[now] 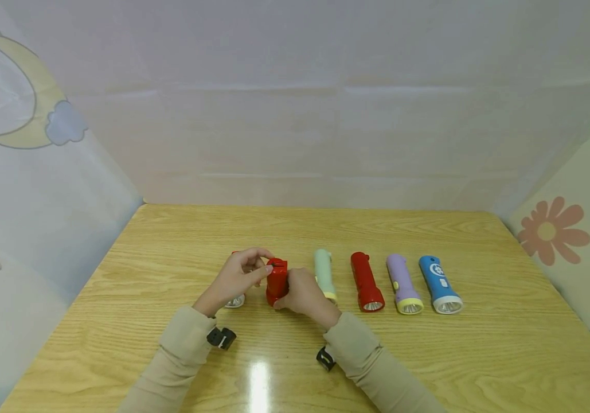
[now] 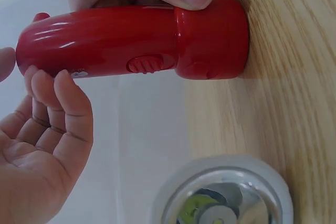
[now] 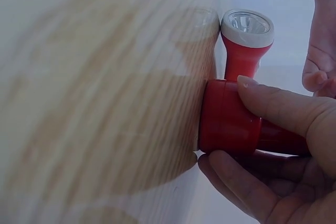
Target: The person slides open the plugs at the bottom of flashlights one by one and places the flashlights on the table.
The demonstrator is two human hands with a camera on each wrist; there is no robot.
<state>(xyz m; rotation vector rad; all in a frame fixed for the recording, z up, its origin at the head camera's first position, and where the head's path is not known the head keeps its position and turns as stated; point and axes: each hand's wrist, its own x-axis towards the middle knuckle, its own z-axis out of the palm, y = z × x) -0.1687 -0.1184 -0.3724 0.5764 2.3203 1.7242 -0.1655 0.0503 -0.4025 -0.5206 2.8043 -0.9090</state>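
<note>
A red flashlight [image 1: 277, 282] stands upright, head down, on the wooden table. My right hand [image 1: 302, 291] grips it low, thumb and fingers around the wide head [image 3: 229, 119]. At the tail end, my left hand [image 1: 238, 275] pinches the top of the flashlight with thumb and fingertips. In the left wrist view the ridged switch [image 2: 146, 64] shows on the body. Partly hidden behind my left hand is a second red flashlight with a white rim [image 3: 247, 30]; its lens end [image 1: 235, 302] faces me.
To the right lie a mint green flashlight [image 1: 323, 272], a dark red one [image 1: 363, 275], a purple one [image 1: 401, 278] and a blue one [image 1: 436, 281], lens ends toward me. A pale curtain [image 1: 300, 126] rises behind the table [image 1: 480, 355].
</note>
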